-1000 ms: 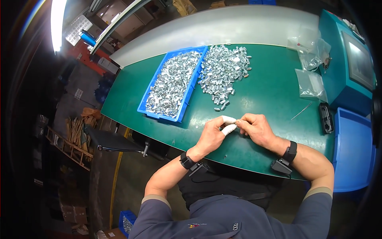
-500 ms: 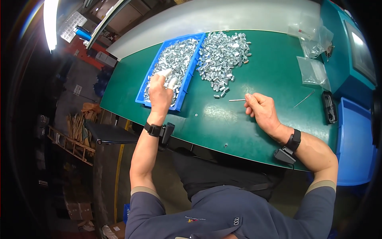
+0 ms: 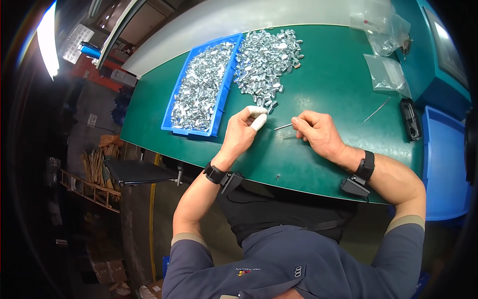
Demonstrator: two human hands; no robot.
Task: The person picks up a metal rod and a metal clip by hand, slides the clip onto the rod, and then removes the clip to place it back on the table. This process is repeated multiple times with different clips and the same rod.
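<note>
My left hand [image 3: 241, 130], with white covers on thumb and forefinger, is at the near tip of a heap of small shiny metal pieces [image 3: 264, 62]. Its fingertips are pinched on one small metal piece [image 3: 270, 110]. To the right, my right hand [image 3: 320, 133] grips a thin metal rod [image 3: 283, 127] between thumb and fingers. The rod's free end points left toward my left hand, with a gap between them. Left of the heap stands a blue tray [image 3: 215, 130] filled with similar metal pieces.
On the green table [image 3: 328, 79], clear plastic bags [image 3: 387, 74] lie at the far right. Nearer are a thin metal pick [image 3: 377, 109] and a black holder [image 3: 410, 119]. A blue bin [image 3: 445, 169] and a teal machine with a screen [image 3: 438, 65] stand along the right side.
My left hand has moved from over the blue tray rightward to the heap's near tip. My right hand still holds the rod, now tilted slightly and closer to the left hand.
</note>
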